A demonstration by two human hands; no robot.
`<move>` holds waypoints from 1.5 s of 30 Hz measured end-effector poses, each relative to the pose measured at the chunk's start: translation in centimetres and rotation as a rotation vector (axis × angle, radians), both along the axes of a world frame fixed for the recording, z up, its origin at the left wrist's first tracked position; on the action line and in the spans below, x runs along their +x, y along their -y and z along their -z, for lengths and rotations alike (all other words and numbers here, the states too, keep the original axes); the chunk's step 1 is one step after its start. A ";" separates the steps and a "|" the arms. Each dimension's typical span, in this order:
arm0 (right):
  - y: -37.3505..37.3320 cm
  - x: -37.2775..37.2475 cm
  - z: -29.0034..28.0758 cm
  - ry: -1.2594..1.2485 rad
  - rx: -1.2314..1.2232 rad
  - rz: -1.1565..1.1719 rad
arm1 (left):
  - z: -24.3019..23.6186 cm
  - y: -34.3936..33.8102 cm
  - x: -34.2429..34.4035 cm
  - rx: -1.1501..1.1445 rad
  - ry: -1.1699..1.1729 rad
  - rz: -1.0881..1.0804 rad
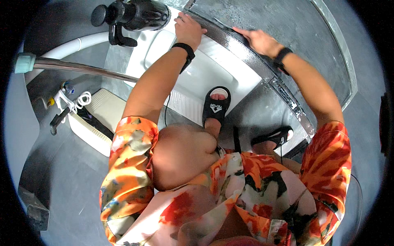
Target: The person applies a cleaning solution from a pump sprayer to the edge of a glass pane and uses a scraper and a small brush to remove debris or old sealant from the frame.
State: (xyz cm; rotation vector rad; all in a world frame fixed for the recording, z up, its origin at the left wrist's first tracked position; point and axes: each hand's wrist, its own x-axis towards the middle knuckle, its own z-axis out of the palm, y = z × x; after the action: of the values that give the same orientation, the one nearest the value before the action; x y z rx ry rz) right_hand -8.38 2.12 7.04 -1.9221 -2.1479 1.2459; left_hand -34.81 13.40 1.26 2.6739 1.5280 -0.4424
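A dark, glossy curved strip (242, 53), wet-looking with whitish patches toward its lower right end, arcs between me and a grey surface. My left hand (189, 30) rests at the strip's upper left end, fingers over its edge and thumb out to the side. Farther along, my right hand (262, 43) lies against the strip's far side, index finger stretched toward the left and the other fingers curled. A thin pale sliver (223, 23) shows just ahead of that fingertip; I cannot tell what it is. Left of my left hand lies a black pump sprayer (139, 16).
Below the strip is a white squat toilet (209, 67), one slippered foot (216, 102) at its edge. A metal pipe (82, 65) and white hose (78, 46) run at left. A beige basin-like tray (104, 108) lies beside a coiled white cord (83, 100).
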 end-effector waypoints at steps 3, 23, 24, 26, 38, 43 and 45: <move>4.0 2.7 -1.7 0.064 -0.073 -0.014 | 0.0 -0.2 0.5 0.017 -0.052 0.029; 27.7 14.1 -6.1 0.192 -0.224 0.147 | -0.1 -1.7 1.7 -0.140 -0.204 0.079; 28.3 14.5 -6.5 0.196 -0.225 0.128 | 0.3 -1.8 1.8 -0.125 -0.210 0.071; 27.5 14.0 -6.3 0.231 -0.256 0.113 | 0.7 -1.9 2.0 -0.153 -0.208 0.008; 29.1 12.5 -2.1 0.221 -0.108 0.152 | -5.0 10.1 10.2 -0.248 -0.016 0.807; 46.6 20.8 -4.5 0.371 -0.311 0.191 | -4.2 15.6 13.5 -0.288 -0.298 0.919; 50.7 22.9 -5.7 0.352 -0.254 0.181 | -4.4 15.9 13.3 -0.234 -0.419 0.948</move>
State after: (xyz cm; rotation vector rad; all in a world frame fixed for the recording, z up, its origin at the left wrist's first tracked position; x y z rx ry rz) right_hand 14.57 -48.58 12.78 -2.5462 -1.9666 1.2807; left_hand -21.55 -2.47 5.66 3.0341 0.0721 -1.1577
